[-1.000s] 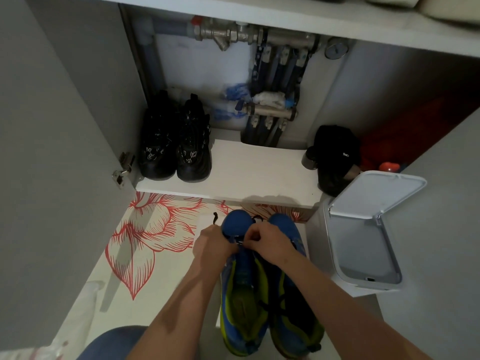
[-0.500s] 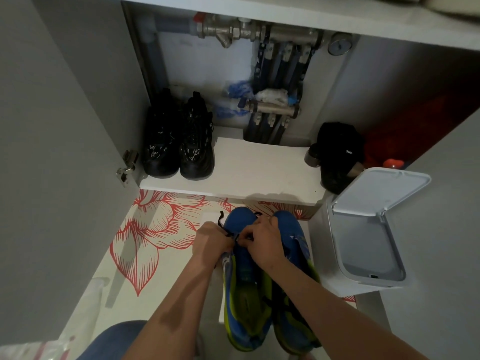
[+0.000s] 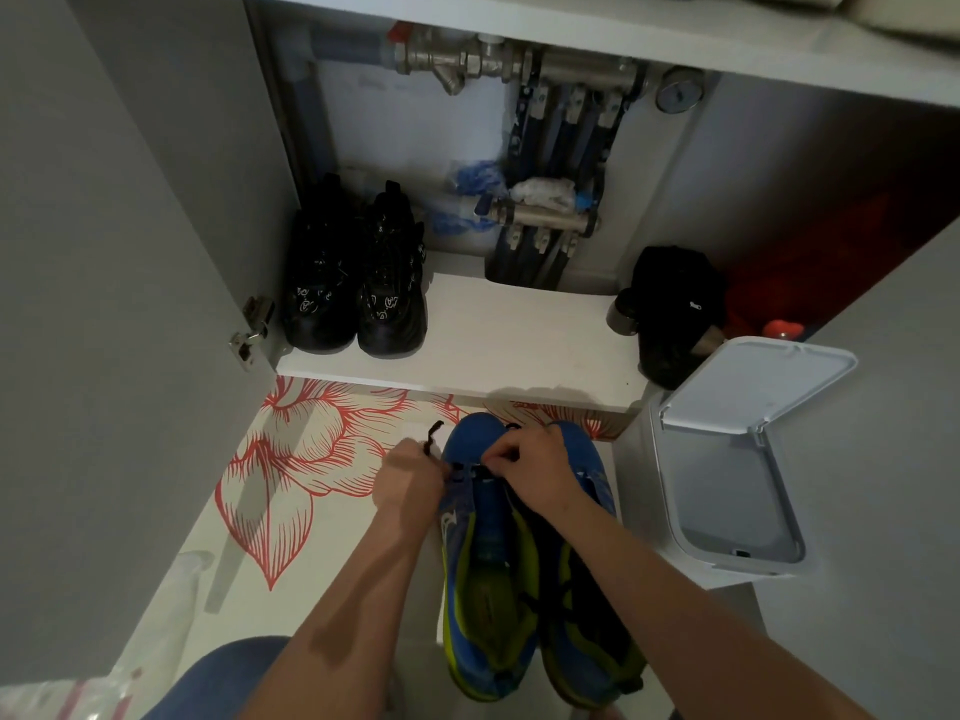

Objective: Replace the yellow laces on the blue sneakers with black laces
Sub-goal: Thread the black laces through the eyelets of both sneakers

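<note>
Two blue sneakers with yellow-green lining stand side by side on the floor, toes pointing away from me: the left sneaker and the right sneaker. My left hand pinches one end of a black lace, whose tip sticks up beside the toe. My right hand pinches the lace at the front eyelets of the left sneaker. A black lace runs down the right sneaker's tongue. No yellow lace shows.
A white bin with its lid raised stands right of the sneakers. A low white shelf ahead carries a pair of black sneakers and a dark bag. Pipes run behind. An open grey door flanks the left. The floor has a red flower pattern.
My hands have stayed at the toe of the left sneaker, working the black lace. The view has shifted slightly; the lace tip stands a bit higher beside my left hand.
</note>
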A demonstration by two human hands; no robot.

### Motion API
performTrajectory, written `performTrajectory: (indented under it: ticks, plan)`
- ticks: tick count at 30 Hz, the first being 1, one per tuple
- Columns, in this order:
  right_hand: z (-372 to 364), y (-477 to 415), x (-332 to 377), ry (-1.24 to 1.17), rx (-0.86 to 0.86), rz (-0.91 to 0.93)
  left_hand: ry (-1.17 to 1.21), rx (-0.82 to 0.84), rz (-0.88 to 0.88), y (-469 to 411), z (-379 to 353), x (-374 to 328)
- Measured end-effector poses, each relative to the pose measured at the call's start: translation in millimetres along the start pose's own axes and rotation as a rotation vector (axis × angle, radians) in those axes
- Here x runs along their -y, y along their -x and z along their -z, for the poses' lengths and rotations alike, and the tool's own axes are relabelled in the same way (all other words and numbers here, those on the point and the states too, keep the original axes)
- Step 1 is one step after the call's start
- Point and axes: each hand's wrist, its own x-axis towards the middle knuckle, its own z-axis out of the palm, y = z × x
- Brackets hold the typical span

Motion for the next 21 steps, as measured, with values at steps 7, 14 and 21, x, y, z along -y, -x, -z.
performTrajectory:
  ticks: [7,14,21]
  plan:
    - [6.3,-6.1,5.6,-0.154,-0.056,0.007,-0.065,0.067,-0.103,7.3,-5.2,-1.0]
    - [16.6,0.0,13.8,-0.153,0.104,0.051,0.033,-0.049,-0.062,10.7,-1.2,-8.9]
    - [2.7,5.7,17.6,-0.106,0.252,0.132,0.491,-0.156,-0.158,11.3,22.7,-26.7]
